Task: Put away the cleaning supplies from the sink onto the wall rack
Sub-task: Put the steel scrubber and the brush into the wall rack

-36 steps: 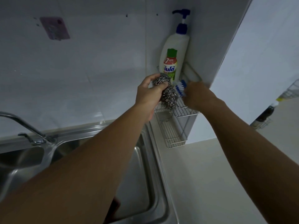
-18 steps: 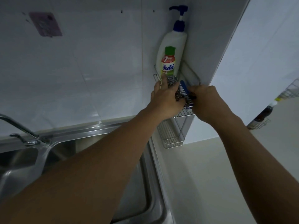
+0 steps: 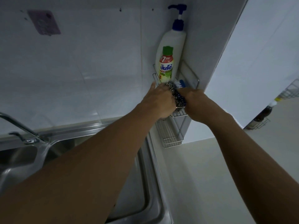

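Note:
A wire wall rack (image 3: 195,81) hangs in the tiled corner above the counter, with a lower shelf (image 3: 169,138) beneath. A white pump bottle of dish soap (image 3: 171,50) stands in its upper shelf. My left hand (image 3: 159,101) presses a steel wool scrubber (image 3: 176,94) into that shelf, fingers around it. My right hand (image 3: 194,102) sits against the scrubber's right side, holding a blue-and-white brush (image 3: 181,83) whose bristle end pokes up behind the scrubber. The brush handle is hidden under my hand.
A steel sink (image 3: 140,183) with a tap (image 3: 24,131) lies at the lower left, mostly hidden by my left arm. A pale counter (image 3: 218,175) runs to the right. A dark bottle in another wire rack (image 3: 262,118) sits far right. A purple pad (image 3: 43,22) sticks on the wall.
Both hands moved up and into the rack's upper shelf. The steel wool scrubber went from in front of the rack down into the shelf, next to the brush.

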`<state>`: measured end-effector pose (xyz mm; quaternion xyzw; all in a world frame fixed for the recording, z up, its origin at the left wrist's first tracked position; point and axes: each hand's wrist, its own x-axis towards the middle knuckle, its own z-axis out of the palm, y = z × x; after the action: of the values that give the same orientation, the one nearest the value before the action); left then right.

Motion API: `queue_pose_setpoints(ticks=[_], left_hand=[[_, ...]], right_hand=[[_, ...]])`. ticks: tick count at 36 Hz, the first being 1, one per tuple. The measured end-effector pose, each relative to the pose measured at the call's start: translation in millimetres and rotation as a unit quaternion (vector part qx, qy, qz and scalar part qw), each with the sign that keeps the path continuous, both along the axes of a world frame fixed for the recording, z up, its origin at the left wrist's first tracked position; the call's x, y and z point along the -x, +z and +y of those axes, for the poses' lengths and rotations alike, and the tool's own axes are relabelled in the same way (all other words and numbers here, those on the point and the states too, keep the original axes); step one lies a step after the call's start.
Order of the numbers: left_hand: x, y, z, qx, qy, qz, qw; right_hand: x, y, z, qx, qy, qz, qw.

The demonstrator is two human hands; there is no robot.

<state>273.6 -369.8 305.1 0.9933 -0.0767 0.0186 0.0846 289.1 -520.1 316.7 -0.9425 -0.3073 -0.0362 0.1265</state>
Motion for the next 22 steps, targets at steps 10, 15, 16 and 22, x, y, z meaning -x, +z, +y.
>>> queue_pose_setpoints(ticks=[10, 15, 16, 22], left_hand=[[48, -49, 66, 0.093, 0.098, -0.033, 0.990], [82, -88, 123, 0.066, 0.154, 0.038, 0.985], [91, -95, 135, 0.066, 0.171, 0.047, 0.982], [155, -142, 201, 0.051, 0.247, 0.109, 0.962]], right_hand=[[28, 0, 33, -0.100, 0.019, -0.034, 0.994], [60, -19, 87, -0.138, 0.082, -0.038, 0.986], [65, -26, 99, -0.143, 0.098, -0.024, 0.985], [90, -95, 166, -0.116, 0.125, 0.072, 0.983]])
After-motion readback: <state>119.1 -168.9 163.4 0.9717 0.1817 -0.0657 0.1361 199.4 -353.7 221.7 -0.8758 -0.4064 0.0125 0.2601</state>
